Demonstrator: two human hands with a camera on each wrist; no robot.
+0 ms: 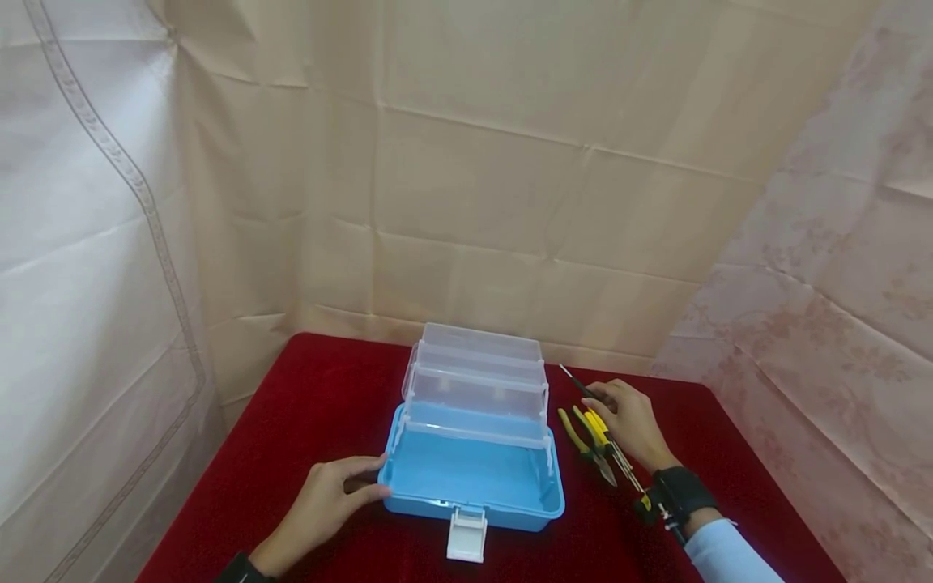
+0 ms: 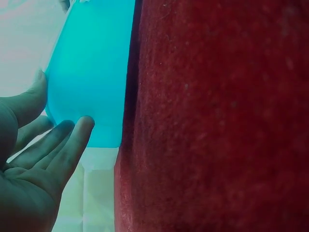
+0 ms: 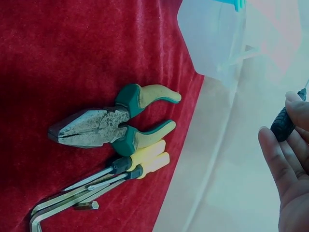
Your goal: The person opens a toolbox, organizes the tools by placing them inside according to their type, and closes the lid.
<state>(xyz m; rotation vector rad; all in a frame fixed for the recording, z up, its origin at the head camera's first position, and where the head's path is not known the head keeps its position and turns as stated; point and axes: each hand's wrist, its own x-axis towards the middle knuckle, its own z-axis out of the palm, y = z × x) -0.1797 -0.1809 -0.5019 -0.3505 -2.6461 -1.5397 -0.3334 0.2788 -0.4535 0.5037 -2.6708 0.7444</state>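
A blue toolbox [image 1: 466,470] stands with its clear tiered lid [image 1: 477,376] raised behind it and a white latch [image 1: 466,534] hanging at the front. My left hand [image 1: 328,494] touches its left front corner. The left wrist view shows fairly straight fingers [image 2: 77,140] against the blue wall and the thumb at the rim. To the right of the box, my right hand [image 1: 627,417] pinches a thin screwdriver by its black handle [image 3: 284,123], raised above the cloth, its shaft pointing up and left in the head view.
Pliers [image 3: 104,126] with green and yellow handles lie right of the toolbox. Beside them lie two yellow-handled screwdrivers [image 3: 149,157] and L-shaped hex keys [image 3: 60,203]. Red cloth [image 1: 291,421] covers the table, with beige sheeting [image 1: 466,202] behind.
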